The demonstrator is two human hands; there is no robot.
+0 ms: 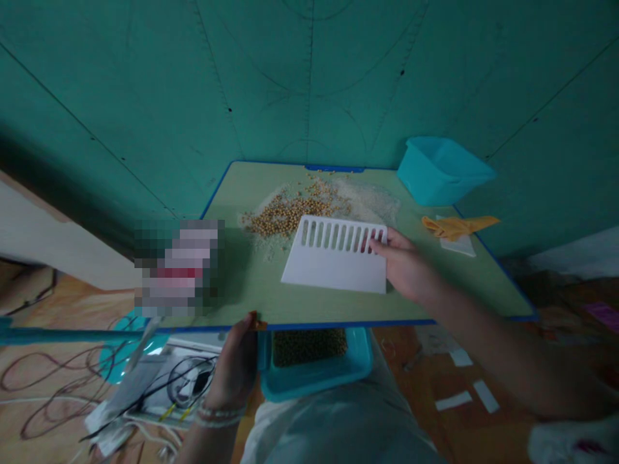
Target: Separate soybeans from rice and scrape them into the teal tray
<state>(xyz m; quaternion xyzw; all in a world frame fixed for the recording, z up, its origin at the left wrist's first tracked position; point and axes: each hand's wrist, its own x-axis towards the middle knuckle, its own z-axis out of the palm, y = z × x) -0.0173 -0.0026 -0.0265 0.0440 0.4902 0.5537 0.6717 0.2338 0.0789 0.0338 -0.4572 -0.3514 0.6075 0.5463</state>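
Head view showed, at the left edge of the tabletop [271,303], a pixelated item [178,267], its shape masked; so close to that edge, it looked easy to knock off. The left hand [236,367] was at the front edge, thumb uppermost, just beside a turquoise tub [314,381]; its fingers were hidden, so I could not tell whether it gripped tub or tabletop. Soybeans [283,216] lay heaped left of the middle, strays scattered towards the back edge, where a hard push could have rolled some over. The tub sat below the front edge, above the lap, holding small dark green beans [309,348]; if it tilted, those could have spilled, and anything swept forward could have mixed in or missed the rim. A white slotted scraper [336,258] stood tilted in front of the heap; its slots looked wide enough to leak the pale, rice-like grains [370,200] spread behind it. The right hand [409,264] pinched only its right end, so pressure on the far corner could have twisted it. A turquoise bin [435,183] perched at the back right corner, beside a yellow-orange cloth [457,227] on the right edge; a wide elbow could have shoved either off.
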